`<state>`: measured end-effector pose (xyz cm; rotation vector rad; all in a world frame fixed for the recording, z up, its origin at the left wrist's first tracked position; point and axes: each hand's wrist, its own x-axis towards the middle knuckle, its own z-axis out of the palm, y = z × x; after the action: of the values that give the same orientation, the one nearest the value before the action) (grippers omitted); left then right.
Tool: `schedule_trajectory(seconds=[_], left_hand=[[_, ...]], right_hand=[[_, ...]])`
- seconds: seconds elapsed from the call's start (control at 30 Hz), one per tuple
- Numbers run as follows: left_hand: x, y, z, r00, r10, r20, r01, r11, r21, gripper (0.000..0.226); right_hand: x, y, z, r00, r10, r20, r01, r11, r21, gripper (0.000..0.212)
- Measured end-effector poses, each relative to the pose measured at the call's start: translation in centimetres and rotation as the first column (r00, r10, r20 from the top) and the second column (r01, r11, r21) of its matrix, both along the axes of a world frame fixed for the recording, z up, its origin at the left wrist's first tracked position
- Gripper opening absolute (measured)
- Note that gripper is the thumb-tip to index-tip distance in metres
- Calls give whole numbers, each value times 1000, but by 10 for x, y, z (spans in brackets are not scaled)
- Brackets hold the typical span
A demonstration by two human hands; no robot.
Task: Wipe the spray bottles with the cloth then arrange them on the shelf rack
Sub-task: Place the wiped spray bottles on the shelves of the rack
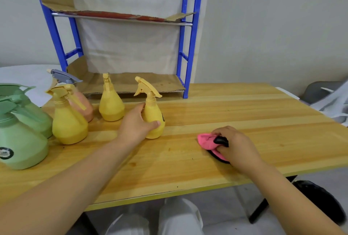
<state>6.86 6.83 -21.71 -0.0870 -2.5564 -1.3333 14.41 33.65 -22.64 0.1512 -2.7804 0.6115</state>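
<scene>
My left hand [136, 123] wraps around the body of a yellow spray bottle [153, 111] that stands upright on the wooden table [244, 114]. My right hand [232, 145] presses on a crumpled pink cloth with black trim [208, 140] lying on the table to the right. Two more yellow bottles [111, 103] [68, 120], a pink bottle with a grey trigger [82, 103] and two green bottles [20, 136] [35, 114] stand at the left. The blue shelf rack [190, 46] stands at the back, its shelves lined with cardboard [131, 83] and holding no bottles.
A white round surface [24, 76] lies behind the bottles at far left. Grey-white fabric [333, 103] sits off the table's right end. Below the front edge I see white containers [178, 216] and a black object [320, 199] on the floor.
</scene>
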Motion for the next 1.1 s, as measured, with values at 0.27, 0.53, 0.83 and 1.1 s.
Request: schedule_trajectory(seconds=[0.27,0.53,0.83,1.1], left_hand=[[35,20,-1,929,271,-254,-258,963,82,65],[61,95,41,853,-522,0,511,835,-202,60],[34,161,26,785,-595,173,475,758,447,14],[31,189,-9,947,-313,72,318,883,-345,45]], right_hand=[[4,5,10,997,-47,-62,27,959,-280,23],[18,13,54,996,88,-7,-68,713,-698,9],[20,72,57,983,-166,78,172,694,-699,13],[17,91,7,905,-403,136,414,908,-63,52]])
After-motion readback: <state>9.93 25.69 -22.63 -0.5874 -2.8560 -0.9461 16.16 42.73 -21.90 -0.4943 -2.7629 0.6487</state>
